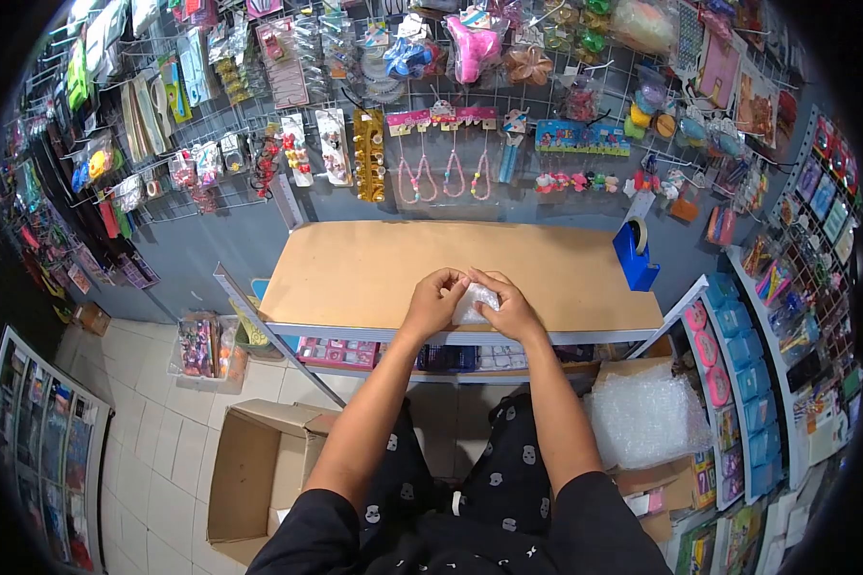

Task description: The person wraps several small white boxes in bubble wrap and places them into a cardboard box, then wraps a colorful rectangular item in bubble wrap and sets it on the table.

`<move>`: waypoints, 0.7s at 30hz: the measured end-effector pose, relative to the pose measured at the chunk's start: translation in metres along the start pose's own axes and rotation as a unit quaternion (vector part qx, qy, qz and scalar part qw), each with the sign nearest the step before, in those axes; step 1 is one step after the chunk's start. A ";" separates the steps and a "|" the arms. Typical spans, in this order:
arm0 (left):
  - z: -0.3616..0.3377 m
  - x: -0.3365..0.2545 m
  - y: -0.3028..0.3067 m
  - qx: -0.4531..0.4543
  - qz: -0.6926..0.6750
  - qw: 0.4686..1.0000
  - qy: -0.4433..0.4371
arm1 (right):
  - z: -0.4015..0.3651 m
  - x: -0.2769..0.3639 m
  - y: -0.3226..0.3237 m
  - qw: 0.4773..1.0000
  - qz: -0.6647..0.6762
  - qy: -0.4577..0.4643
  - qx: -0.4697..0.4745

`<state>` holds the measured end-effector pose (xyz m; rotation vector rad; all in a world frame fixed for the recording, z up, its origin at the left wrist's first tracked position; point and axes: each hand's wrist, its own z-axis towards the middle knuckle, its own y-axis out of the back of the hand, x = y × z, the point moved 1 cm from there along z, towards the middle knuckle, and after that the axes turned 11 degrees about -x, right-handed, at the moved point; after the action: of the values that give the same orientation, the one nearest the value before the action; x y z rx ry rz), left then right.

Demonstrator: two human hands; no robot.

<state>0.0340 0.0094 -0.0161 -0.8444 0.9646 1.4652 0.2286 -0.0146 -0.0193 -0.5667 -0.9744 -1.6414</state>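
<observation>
A small bubble-wrapped packet (472, 305) is between my two hands, just over the front edge of the wooden table (355, 268). My left hand (438, 299) pinches its upper left part, with thumb and fingertips close together. From the other side, my right hand (506, 305) grips it with the thumb across its front and the fingers behind. The fingertips of both hands nearly meet at the packet's top. What the wrap encloses cannot be made out.
A blue tape dispenser (635, 255) stands at the table's right end. An open cardboard box (259, 470) sits on the floor at left, and a bubble wrap bundle (647, 417) at right. Hanging goods (441, 172) cover the wall grid behind. A shelf (431, 356) runs under the tabletop.
</observation>
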 end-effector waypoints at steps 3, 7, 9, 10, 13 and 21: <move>-0.005 -0.009 0.001 -0.005 -0.006 1.000 0.012 | -0.001 -0.006 -0.001 1.000 -0.009 0.017 -0.002; -0.018 -0.005 0.002 -0.002 -0.033 0.999 0.025 | -0.003 -0.024 -0.005 0.999 0.012 -0.007 -0.041; -0.027 -0.006 0.007 0.003 -0.058 0.998 0.026 | -0.003 -0.029 -0.004 0.998 0.026 -0.026 -0.060; -0.032 -0.008 0.008 0.005 -0.079 0.996 0.035 | -0.003 -0.029 -0.005 0.998 0.020 -0.020 -0.060; -0.038 -0.007 0.010 0.018 -0.114 0.992 0.044 | -0.002 -0.022 -0.003 0.998 0.010 -0.037 -0.045; -0.034 0.007 0.002 0.039 -0.020 0.999 0.000 | -0.003 -0.011 -0.003 0.998 0.011 -0.001 -0.062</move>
<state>0.0308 -0.0191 -0.0361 -0.8032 0.9938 1.3845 0.2295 -0.0103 -0.0306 -0.6592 -0.8689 -1.6908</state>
